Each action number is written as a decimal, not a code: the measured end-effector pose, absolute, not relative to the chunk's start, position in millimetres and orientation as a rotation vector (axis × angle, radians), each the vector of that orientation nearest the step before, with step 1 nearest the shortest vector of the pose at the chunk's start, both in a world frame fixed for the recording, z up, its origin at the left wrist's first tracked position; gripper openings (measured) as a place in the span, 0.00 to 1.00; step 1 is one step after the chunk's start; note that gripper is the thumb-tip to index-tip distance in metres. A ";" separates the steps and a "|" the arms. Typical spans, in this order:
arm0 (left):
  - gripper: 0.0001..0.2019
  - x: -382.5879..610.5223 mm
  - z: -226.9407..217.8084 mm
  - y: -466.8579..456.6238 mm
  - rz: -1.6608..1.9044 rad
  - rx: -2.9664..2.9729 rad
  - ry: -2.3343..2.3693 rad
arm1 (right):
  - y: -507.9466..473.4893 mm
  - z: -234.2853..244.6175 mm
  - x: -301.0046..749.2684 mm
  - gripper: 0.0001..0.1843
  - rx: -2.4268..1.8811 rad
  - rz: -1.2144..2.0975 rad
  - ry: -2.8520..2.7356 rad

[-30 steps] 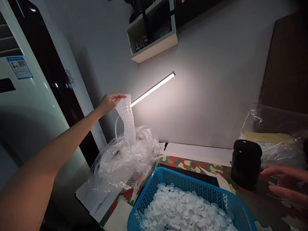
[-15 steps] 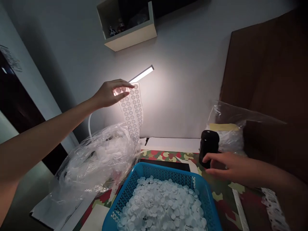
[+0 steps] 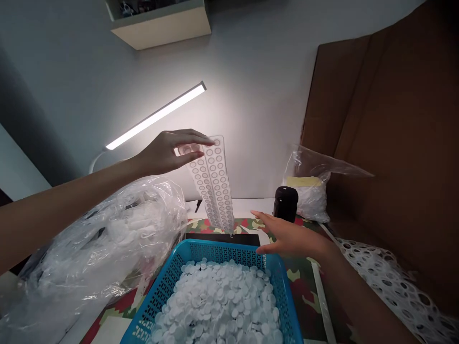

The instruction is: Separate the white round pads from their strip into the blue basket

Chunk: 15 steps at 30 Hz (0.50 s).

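Observation:
My left hand (image 3: 179, 150) pinches the top end of a long, translucent sheet of round pieces (image 3: 215, 186), set in rows. The sheet hangs down above the far rim of a blue plastic basket (image 3: 186, 248). Many small white translucent discs (image 3: 222, 301) are heaped inside that basket. Over its far right corner is my right hand (image 3: 283, 236), fingers apart and nothing in them. Just behind this hand stands a black cylindrical object (image 3: 286, 203).
A big clear plastic bag (image 3: 143, 229) with white contents lies left. A lit lamp (image 3: 158, 114) shines behind. At right are a smaller bag (image 3: 310, 196), punched-out white sheet scrap (image 3: 390, 282) and a brown cardboard panel (image 3: 387, 134). A camouflage-patterned cover (image 3: 301, 286) lies under the basket.
The view has shifted right. My left hand has carried the hanging sheet rightward, clear of the big bag. My right hand has come in toward the basket, with its fingers spread wider.

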State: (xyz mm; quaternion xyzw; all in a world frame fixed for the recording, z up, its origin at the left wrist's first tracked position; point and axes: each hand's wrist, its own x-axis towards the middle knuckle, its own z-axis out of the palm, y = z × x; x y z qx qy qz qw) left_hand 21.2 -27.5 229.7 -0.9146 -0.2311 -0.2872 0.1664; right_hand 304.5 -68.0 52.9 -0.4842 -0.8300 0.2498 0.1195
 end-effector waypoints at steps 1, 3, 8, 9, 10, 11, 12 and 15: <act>0.14 22.5 228.6 -32.2 -0.830 -2.600 -0.648 | -66.9 49.6 301.5 0.54 -1.392 0.736 -2.440; 0.15 23.5 228.0 -41.6 -0.848 -2.597 -0.608 | -64.8 42.8 294.2 0.52 -1.325 0.738 -2.470; 0.15 21.3 229.7 -60.9 -0.853 -2.556 -0.528 | -60.2 28.0 273.6 0.43 -1.142 0.734 -2.498; 0.15 20.6 229.6 -63.9 -0.852 -2.543 -0.519 | -59.4 25.5 270.5 0.40 -1.115 0.728 -2.494; 0.15 19.9 229.4 -66.8 -0.852 -2.530 -0.513 | -58.6 23.2 267.9 0.37 -1.092 0.722 -2.489; 0.15 19.1 229.1 -69.5 -0.853 -2.517 -0.508 | -57.8 21.1 266.0 0.35 -1.068 0.718 -2.482; 0.15 18.2 228.8 -72.2 -0.857 -2.502 -0.508 | -56.9 19.1 264.6 0.34 -1.043 0.714 -2.474; 0.15 14.0 228.5 -79.7 -0.867 -2.442 -0.538 | -54.3 14.7 262.2 0.33 -0.989 0.700 -2.432</act>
